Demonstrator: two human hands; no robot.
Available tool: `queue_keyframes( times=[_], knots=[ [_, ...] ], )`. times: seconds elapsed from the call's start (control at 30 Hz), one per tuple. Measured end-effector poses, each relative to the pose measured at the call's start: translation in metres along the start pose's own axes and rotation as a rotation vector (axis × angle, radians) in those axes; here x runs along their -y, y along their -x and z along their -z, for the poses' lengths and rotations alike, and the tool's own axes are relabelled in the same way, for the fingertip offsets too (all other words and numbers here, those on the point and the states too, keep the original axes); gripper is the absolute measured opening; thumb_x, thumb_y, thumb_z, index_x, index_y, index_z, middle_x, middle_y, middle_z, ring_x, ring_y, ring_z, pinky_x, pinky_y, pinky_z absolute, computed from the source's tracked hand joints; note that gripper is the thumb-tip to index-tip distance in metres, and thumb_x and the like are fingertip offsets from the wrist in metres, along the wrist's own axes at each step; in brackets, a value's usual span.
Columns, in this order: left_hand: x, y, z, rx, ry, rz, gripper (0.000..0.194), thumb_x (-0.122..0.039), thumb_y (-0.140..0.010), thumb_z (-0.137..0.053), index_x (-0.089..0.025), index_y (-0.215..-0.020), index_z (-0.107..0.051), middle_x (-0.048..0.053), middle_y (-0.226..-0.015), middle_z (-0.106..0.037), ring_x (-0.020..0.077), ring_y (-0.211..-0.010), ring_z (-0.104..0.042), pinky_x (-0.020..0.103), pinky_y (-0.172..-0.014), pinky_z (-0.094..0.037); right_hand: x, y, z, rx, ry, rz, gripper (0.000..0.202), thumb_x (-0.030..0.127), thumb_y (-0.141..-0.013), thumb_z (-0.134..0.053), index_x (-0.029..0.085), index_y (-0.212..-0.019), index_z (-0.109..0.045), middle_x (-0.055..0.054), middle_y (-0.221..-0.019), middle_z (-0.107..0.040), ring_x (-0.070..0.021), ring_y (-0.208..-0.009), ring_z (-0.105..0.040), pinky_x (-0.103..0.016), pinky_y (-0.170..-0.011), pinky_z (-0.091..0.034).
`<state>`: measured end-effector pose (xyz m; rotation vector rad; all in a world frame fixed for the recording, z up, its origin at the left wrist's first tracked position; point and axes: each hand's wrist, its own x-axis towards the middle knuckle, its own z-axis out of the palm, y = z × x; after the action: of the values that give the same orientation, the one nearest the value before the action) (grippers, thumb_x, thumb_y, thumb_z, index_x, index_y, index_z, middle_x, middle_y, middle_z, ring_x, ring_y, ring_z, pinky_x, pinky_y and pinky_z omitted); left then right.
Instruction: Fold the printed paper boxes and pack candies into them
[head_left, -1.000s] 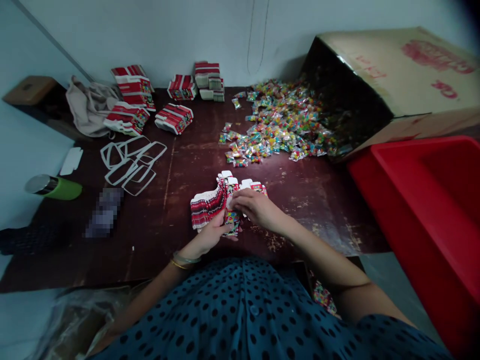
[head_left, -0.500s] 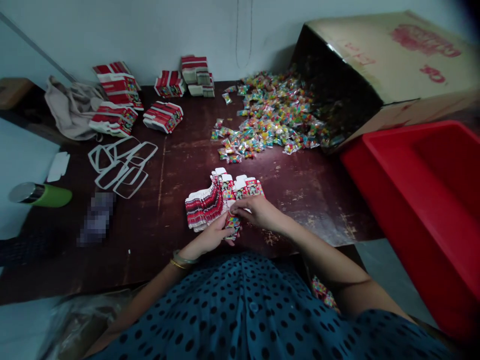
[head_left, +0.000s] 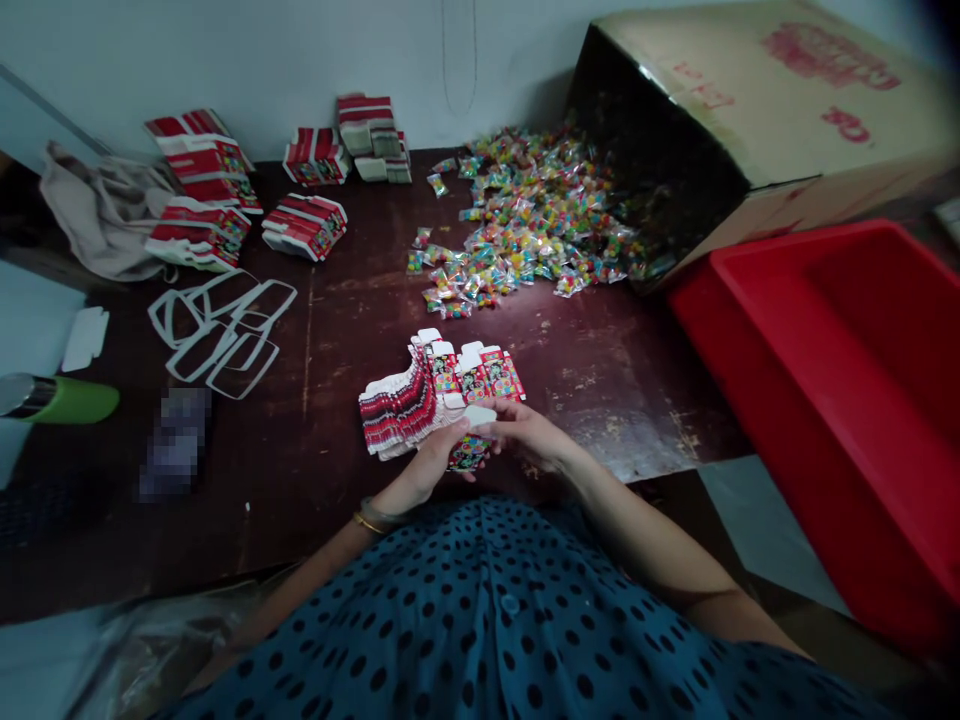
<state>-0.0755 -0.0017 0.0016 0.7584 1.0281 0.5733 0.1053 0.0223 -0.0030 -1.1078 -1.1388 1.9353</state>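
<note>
Close to my body, a small printed candy box (head_left: 469, 454) with a white flap on top is held between both hands. My left hand (head_left: 437, 452) grips its left side, with the thumb near the top. From the right, my right hand (head_left: 525, 432) has its fingers closed about the flap and the right edge. Just beyond my hands lies a fanned row of flat red-and-white boxes (head_left: 397, 415). A few more flat boxes (head_left: 491, 375) with white tabs lie at its right end.
Behind is a heap of wrapped candies (head_left: 525, 225), spilling from a tipped cardboard box (head_left: 750, 100). A red bin (head_left: 810, 400) stands right. At left are stacks of flat boxes (head_left: 304, 225), white rubber bands (head_left: 225, 335), a green bottle (head_left: 75, 400) and a cloth bag (head_left: 105, 215).
The box between my hands has turned, and its white flap now shows on top. My right hand has shifted from above the box to its right side. The whole view has moved slightly.
</note>
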Motion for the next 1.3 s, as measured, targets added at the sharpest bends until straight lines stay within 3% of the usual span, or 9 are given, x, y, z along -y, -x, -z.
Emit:
queue_keyframes(
  times=[0.07,0.27,0.43,0.6,0.77,0.87,1.07,1.17,1.3],
  knots=[
    [0.000,-0.003,0.001,0.019,-0.091,-0.029,0.043,-0.048,-0.083,-0.053,-0.013,-0.103,-0.068,0.010,-0.087,-0.069,0.0225,-0.075,-0.062,0.028,-0.051,-0.051,0.000,0.003,-0.002,0.052,0.030,-0.012,0.041,0.035,-0.072,-0.072,0.018,-0.109,-0.064,-0.003,-0.088,-0.067,-0.0112,-0.062,-0.059,-0.023,-0.055,-0.048],
    [-0.011,-0.012,0.000,-0.003,-0.109,-0.125,0.038,-0.036,-0.082,-0.054,-0.016,-0.111,-0.067,0.010,-0.112,-0.065,0.0275,-0.096,-0.058,0.029,-0.055,-0.053,0.028,0.017,-0.004,-0.006,0.405,0.383,0.024,0.032,-0.090,-0.054,0.020,-0.098,-0.073,-0.007,-0.102,-0.069,-0.0177,-0.100,-0.062,-0.035,-0.094,-0.046],
    [-0.017,-0.010,-0.007,0.171,0.021,-0.111,0.048,-0.037,-0.081,-0.059,-0.017,-0.125,-0.057,0.010,-0.113,-0.062,0.0252,-0.092,-0.060,0.033,-0.064,-0.054,0.027,0.015,0.007,-0.171,0.427,0.424,0.022,0.034,-0.087,-0.060,0.022,-0.100,-0.073,-0.007,-0.098,-0.072,-0.0174,-0.090,-0.066,-0.033,-0.086,-0.050],
    [-0.009,-0.008,-0.017,0.189,0.079,0.021,0.055,-0.041,-0.085,-0.058,-0.024,-0.136,-0.045,0.009,-0.114,-0.062,0.0221,-0.083,-0.063,0.028,-0.057,-0.050,0.008,0.024,0.012,-0.177,0.545,0.540,0.027,0.031,-0.086,-0.062,0.023,-0.111,-0.069,-0.008,-0.107,-0.069,-0.0195,-0.102,-0.060,-0.036,-0.092,-0.047],
    [-0.002,-0.014,-0.023,0.455,-0.072,0.152,0.053,-0.042,-0.082,-0.063,-0.026,-0.131,-0.051,0.009,-0.122,-0.059,0.0257,-0.107,-0.056,0.035,-0.082,-0.050,0.022,0.087,0.061,0.002,0.569,0.221,0.025,0.034,-0.089,-0.057,0.023,-0.106,-0.071,-0.007,-0.100,-0.071,-0.0172,-0.090,-0.064,-0.031,-0.082,-0.050],
    [-0.003,-0.017,-0.017,0.425,-0.195,0.150,0.046,-0.039,-0.083,-0.062,-0.024,-0.126,-0.055,0.009,-0.125,-0.056,0.0237,-0.112,-0.053,0.036,-0.089,-0.047,0.035,0.113,0.091,0.191,0.746,0.011,0.027,0.039,-0.089,-0.056,0.020,-0.099,-0.073,-0.007,-0.095,-0.072,-0.0177,-0.086,-0.065,-0.030,-0.081,-0.050],
    [-0.008,-0.019,-0.011,0.213,-0.204,0.118,0.034,-0.039,-0.085,-0.057,-0.016,-0.110,-0.062,0.010,-0.102,-0.064,0.0199,-0.094,-0.060,0.033,-0.082,-0.048,0.001,0.022,0.081,-0.087,1.099,0.423,0.063,0.040,-0.079,-0.069,0.021,-0.136,-0.049,-0.015,-0.142,-0.045,-0.0292,-0.132,-0.039,-0.049,-0.106,-0.033],
    [-0.010,-0.014,-0.006,0.198,-0.222,0.101,0.033,-0.039,-0.084,-0.058,-0.017,-0.109,-0.063,0.009,-0.101,-0.065,0.0197,-0.092,-0.061,0.033,-0.081,-0.048,-0.018,-0.019,0.074,-0.128,1.100,0.525,0.037,0.033,-0.086,-0.061,0.019,-0.120,-0.062,-0.014,-0.128,-0.059,-0.0272,-0.123,-0.049,-0.049,-0.104,-0.037],
    [-0.005,-0.014,-0.007,0.186,-0.019,0.063,0.041,-0.045,-0.086,-0.055,-0.016,-0.115,-0.061,0.014,-0.112,-0.065,0.0239,-0.102,-0.061,0.040,-0.091,-0.046,-0.018,-0.002,0.057,-0.425,0.711,0.598,0.025,0.031,-0.093,-0.048,0.022,-0.103,-0.069,-0.008,-0.110,-0.068,-0.0196,-0.104,-0.061,-0.037,-0.095,-0.047]
  ],
)
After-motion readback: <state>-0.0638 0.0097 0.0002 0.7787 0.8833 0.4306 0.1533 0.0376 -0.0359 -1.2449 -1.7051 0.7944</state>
